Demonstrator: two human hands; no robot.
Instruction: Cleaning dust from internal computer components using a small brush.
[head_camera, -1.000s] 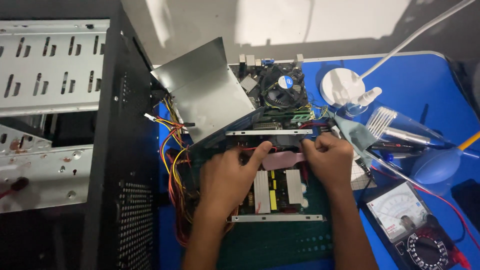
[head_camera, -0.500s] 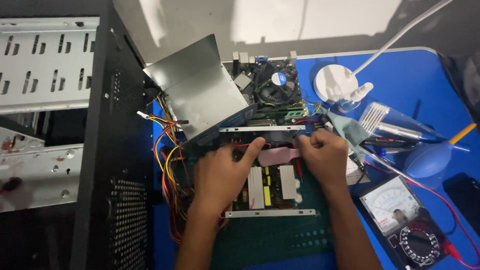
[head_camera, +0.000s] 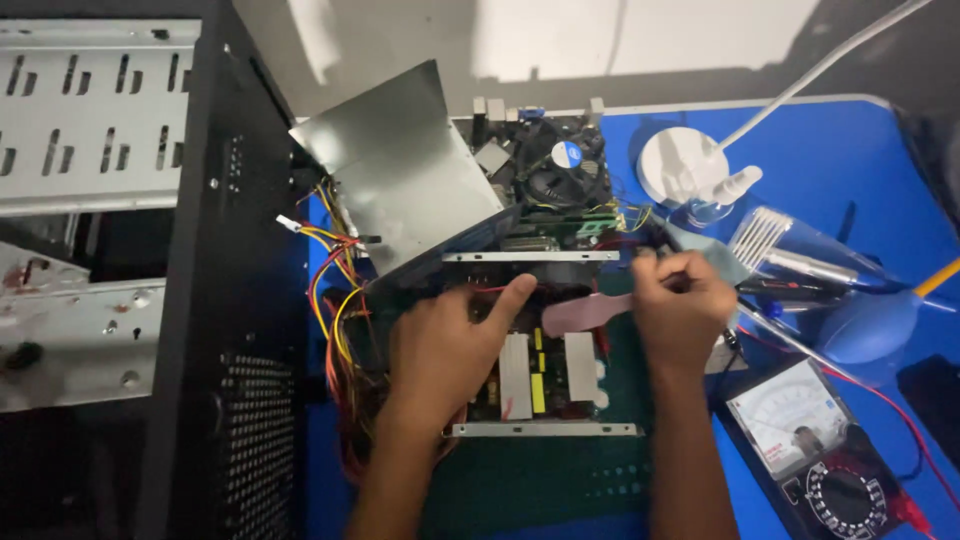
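An opened power supply with its circuit board, grey heat sinks and yellow parts lies on a green mat. My left hand rests flat on its left side, thumb stretched toward the top rail. A pink flat tool pokes over the board, and my right hand is closed on its handle end. A bundle of red, yellow and orange wires runs out of the supply's left side.
A black computer case fills the left. A grey metal cover leans behind the supply beside a motherboard with a round fan. On the blue table at right: an analogue multimeter, a blue air blower, a brush, a white lamp base.
My right hand has slid right, away from the left hand, drawing the pink tool with it. The left hand stays on the board. The view shifted slightly.
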